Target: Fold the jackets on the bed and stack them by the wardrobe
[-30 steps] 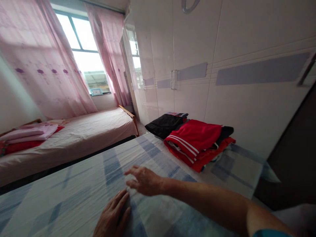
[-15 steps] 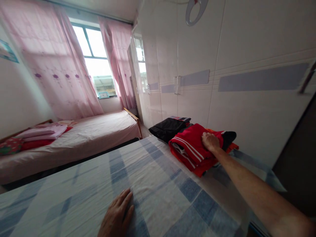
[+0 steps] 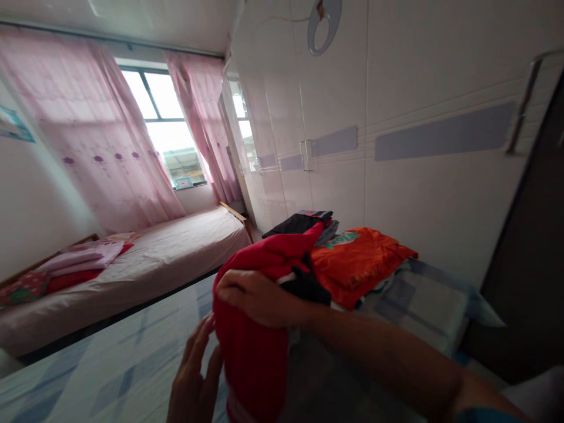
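My right hand is closed on a red garment with a dark part, lifted above the bed in front of me; its exact kind does not show. The fabric drapes down toward the bottom of the view. Beside its left edge is my left hand, fingers stretched and apart, the tips close to or touching the cloth. Behind the red garment lies a folded orange garment with a green and white print. Left of that, a stack of dark folded clothes is partly hidden.
A blue and white checked sheet covers the near bed. White wardrobe doors rise behind the clothes. Across a gap stands another bed with folded bedding, below pink curtains and a window.
My right hand has lifted the red garment off the pile and brought it left and nearer, uncovering the orange one. My left hand has risen from the sheet to the garment's side.
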`<state>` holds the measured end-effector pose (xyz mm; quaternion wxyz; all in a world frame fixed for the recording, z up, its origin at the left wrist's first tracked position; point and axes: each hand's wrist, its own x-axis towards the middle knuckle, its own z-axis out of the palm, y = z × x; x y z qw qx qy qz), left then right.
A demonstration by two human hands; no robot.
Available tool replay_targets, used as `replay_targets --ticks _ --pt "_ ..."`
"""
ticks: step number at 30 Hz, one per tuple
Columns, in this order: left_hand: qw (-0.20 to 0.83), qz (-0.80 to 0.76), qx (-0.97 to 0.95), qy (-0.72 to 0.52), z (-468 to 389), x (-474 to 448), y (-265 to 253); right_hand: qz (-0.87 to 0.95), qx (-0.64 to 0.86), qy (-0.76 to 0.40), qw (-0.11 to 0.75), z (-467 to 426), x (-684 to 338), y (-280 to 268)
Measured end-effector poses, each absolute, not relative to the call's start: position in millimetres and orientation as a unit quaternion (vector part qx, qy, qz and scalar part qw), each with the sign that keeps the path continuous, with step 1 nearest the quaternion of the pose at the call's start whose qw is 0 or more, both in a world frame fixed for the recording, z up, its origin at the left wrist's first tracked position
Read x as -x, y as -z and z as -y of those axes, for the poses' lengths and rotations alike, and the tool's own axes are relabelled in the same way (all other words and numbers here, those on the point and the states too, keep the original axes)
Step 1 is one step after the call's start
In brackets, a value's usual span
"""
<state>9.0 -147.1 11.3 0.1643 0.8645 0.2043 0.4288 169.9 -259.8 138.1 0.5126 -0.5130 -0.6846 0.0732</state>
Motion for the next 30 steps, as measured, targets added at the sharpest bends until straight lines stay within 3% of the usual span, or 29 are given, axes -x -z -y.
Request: replay_targets --ticks 4,8,10,14,22,28,30 --pt "0.269 -0.252 -0.823 -0.432 151.6 5.8 -43.2 0.674 0.506 -0.131 0.521 249.0 -132.0 -118.5" --pt "0.323 -0.311 -0.825 -0.344 145.7 23.7 -30.2 0.638 0.553 -0.161 0.511 233.7 -145.8 -86.6" --pt "0.315 -0.33 -0.821 -0.342 136.2 30.6 -21.6 0.614 0.589 -0.117 0.512 229.1 -165.3 -72.6" --pt "0.255 -0.38 -0.805 -0.377 106.8 43.0 -47.9 0.501 0.713 0.021 0.489 234.2 -215.9 -45.5" --pt "-0.03 -0.403 -0.752 -0.52 95.8 47.7 -210.0 0.478 0.773 -0.052 0.413 233.6 -268.3 29.8" --pt "-0.088 -0.368 -0.823 -0.423 84.9 52.6 -215.1 0.511 0.779 -0.051 0.359 228.4 -267.5 41.2" --pt "-0.105 -0.394 -0.792 -0.453 76.4 74.5 -213.4 0.516 0.779 -0.048 0.353 228.7 -271.5 42.6"
